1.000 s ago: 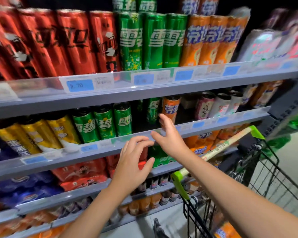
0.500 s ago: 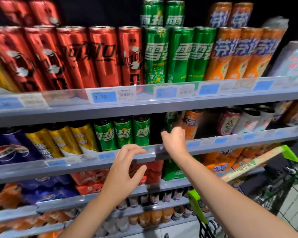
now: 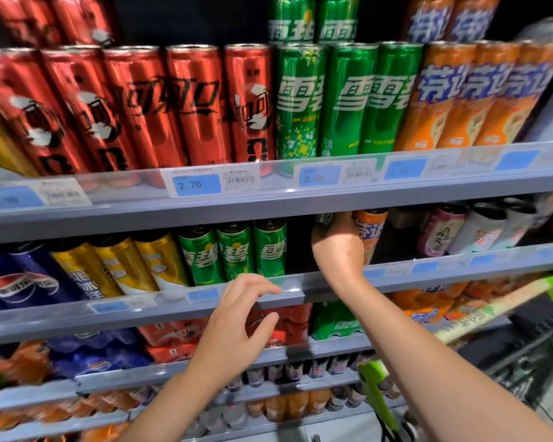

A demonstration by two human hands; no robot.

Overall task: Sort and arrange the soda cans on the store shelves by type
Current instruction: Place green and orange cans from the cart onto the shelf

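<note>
My right hand reaches into the middle shelf and wraps around a short green soda can, which it mostly hides. A short orange can stands just to the right, touching the hand. Three matching green cans stand in a row to the left, with a dark gap between them and the held can. My left hand hovers in front of the shelf's edge rail, fingers loosely curved and holding nothing.
The top shelf carries tall red, green and orange cans. Yellow cans and blue cans fill the middle shelf's left; pink and white cans stand at the right. A shopping cart handle sits at lower right.
My right hand has gone from the shelf's edge deeper into the middle shelf and closed around the green can. The left hand has stayed by the rail. The view has moved closer.
</note>
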